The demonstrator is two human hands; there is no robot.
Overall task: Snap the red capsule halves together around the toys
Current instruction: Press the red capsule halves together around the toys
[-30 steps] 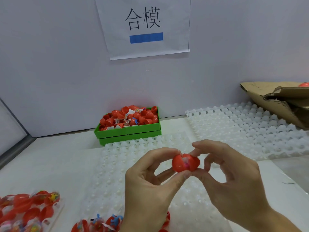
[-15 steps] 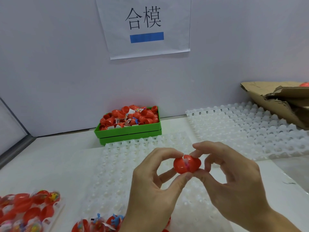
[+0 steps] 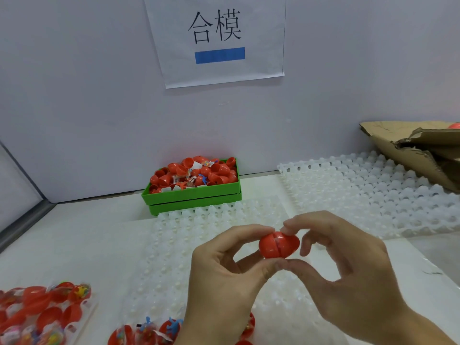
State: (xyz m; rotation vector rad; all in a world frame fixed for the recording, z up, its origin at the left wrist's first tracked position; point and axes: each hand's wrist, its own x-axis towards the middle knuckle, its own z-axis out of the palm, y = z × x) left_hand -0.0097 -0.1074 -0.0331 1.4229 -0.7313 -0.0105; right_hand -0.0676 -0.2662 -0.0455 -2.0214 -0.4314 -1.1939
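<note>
Red capsule (image 3: 278, 245) sits in the air between your two hands, above the white dimpled tray (image 3: 199, 257) that lies on the table (image 3: 74, 245). Your left hand (image 3: 224, 277) pinches its left half, forefinger curled over the top and thumb pressed up from below; your right hand (image 3: 348, 275) pinches the right half the same way, forefinger tip on top just beside your left forefinger, thumb underneath touching your left thumb. So the fingers (image 3: 251, 231) of both hands are clenched on the capsule, which shows only in the gap they leave. A thin seam runs down the capsule where the two halves meet, slightly tilted; you cannot tell from here whether it is fully closed. Behind your hands, near the wall, a green bin (image 3: 194, 196) holds a heap of loose red halves and small wrapped toys. A second white tray (image 3: 373, 195) lies to the right, with a torn cardboard box (image 3: 410, 155) at its far edge. At the lower left, a clear tray of filled red halves (image 3: 42, 312) rests on the table, and more filled halves (image 3: 149, 332) lie along the near edge. A paper sign (image 3: 216, 38) hangs on the wall.
</note>
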